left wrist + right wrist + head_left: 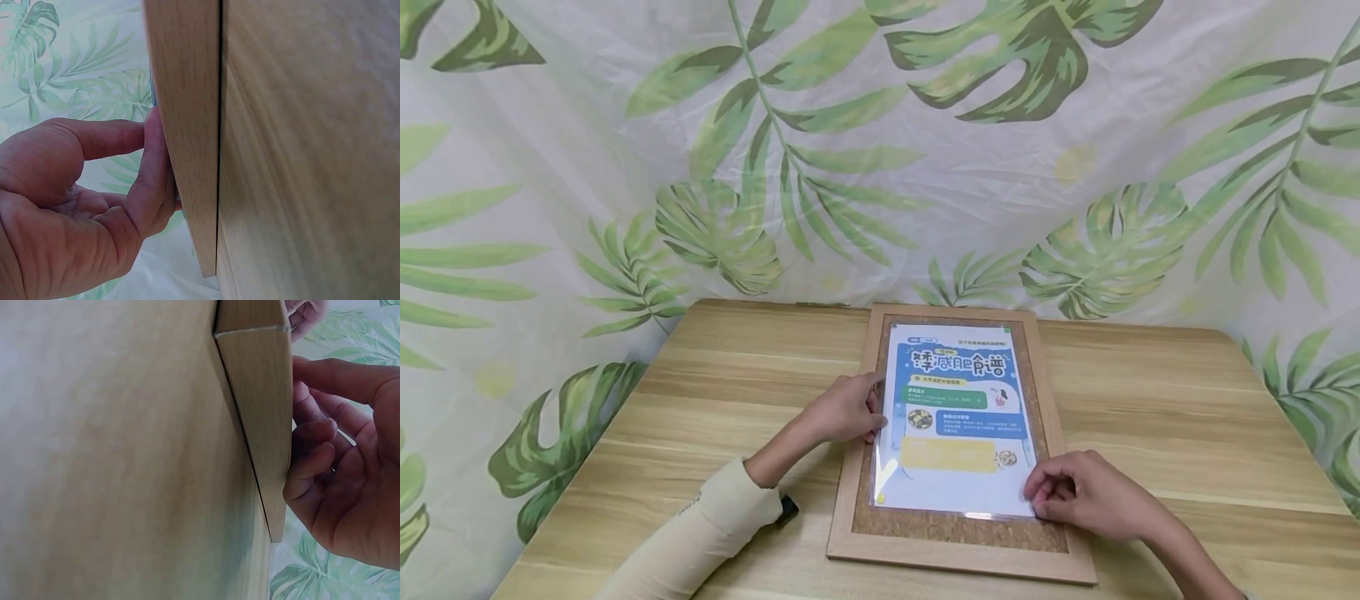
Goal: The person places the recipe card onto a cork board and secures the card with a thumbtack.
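A printed poster (955, 492) in a clear glossy sheet lies on a wood-framed cork board (962, 533). My left hand (847, 408) is at the poster's left edge, its bent fingers and thumb resting there, apart from each other in the head view. At the lower right corner, my right hand (1097, 496) pinches the sheet between thumb and curled fingers; the fingertips hide that corner. Small pins sit at other corners, a yellow pin (881, 498) at lower left and a green pin (1007, 330) at upper right. In both wrist views the fingers are close against the frame.
The board lies on a wood-grain table (715, 375), its far end near a leaf-printed curtain (850, 167). A small black object (787, 510) shows beside the left sleeve (730, 508). Table surface extends on both sides of the board.
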`<act>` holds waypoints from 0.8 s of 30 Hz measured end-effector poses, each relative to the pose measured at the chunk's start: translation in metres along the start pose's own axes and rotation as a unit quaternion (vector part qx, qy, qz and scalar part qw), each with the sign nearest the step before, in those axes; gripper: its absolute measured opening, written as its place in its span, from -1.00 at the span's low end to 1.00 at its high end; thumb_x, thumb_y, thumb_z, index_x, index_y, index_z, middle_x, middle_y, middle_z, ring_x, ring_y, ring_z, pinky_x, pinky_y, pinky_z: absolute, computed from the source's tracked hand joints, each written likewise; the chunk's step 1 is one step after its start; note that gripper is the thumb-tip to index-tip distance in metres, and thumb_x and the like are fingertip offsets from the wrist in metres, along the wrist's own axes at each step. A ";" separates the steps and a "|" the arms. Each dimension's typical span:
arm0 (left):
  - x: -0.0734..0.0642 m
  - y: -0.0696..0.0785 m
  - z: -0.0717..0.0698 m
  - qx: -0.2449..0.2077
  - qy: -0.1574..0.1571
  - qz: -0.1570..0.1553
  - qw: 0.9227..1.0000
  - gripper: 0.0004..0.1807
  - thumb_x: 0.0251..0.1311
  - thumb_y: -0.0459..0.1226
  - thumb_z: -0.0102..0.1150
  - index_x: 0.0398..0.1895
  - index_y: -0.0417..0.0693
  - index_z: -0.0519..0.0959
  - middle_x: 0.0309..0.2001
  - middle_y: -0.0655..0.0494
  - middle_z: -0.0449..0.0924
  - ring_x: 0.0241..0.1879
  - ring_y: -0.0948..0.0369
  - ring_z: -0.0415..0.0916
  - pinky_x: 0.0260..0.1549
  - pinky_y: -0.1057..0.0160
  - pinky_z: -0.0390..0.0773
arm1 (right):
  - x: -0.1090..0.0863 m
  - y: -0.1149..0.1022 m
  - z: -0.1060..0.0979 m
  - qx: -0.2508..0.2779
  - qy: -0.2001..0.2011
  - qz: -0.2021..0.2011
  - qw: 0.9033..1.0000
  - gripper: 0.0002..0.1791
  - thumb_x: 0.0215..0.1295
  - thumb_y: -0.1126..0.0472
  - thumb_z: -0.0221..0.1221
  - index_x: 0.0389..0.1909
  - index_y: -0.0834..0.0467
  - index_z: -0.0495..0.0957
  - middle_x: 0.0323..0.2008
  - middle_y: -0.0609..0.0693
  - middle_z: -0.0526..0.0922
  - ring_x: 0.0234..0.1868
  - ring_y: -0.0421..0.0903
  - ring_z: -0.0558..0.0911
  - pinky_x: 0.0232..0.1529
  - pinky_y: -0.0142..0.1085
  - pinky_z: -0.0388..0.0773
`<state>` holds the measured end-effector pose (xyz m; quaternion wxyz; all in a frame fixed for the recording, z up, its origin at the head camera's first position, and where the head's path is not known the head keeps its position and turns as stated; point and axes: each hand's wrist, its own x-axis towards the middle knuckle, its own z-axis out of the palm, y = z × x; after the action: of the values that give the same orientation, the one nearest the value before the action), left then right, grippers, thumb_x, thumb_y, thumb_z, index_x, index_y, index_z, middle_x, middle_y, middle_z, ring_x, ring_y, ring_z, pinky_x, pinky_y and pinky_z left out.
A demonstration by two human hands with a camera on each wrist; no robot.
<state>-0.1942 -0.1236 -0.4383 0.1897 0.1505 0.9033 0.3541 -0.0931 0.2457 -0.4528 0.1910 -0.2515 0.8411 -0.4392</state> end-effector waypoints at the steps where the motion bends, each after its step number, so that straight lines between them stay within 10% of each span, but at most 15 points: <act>1: 0.000 0.000 0.000 0.000 0.000 0.000 1.000 -0.15 0.34 -0.46 0.38 0.62 -0.45 0.19 -0.36 0.02 0.61 -0.54 0.23 0.66 -0.54 0.31 0.64 | 0.001 -0.001 0.000 0.001 -0.001 0.005 1.000 -0.91 0.33 0.33 0.40 -0.23 0.08 0.75 -0.39 -0.20 0.75 -0.35 -0.38 0.65 -0.32 -0.44 0.62; 24: -0.002 -0.001 0.001 -0.006 0.000 -0.002 1.000 -0.16 0.35 -0.45 0.38 0.62 -0.44 0.19 -0.35 0.01 0.60 -0.52 0.22 0.67 -0.56 0.35 0.62 | 0.007 -0.006 -0.004 -0.015 -0.019 0.024 0.999 -0.92 0.25 0.36 0.44 -0.35 0.13 0.75 -0.43 -0.22 0.69 -0.37 -0.36 0.60 -0.35 -0.44 0.59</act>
<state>-0.1924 -0.1245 -0.4390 0.1915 0.1476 0.9015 0.3590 -0.0992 0.2415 -0.4467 0.2142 -0.2422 0.8495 -0.4169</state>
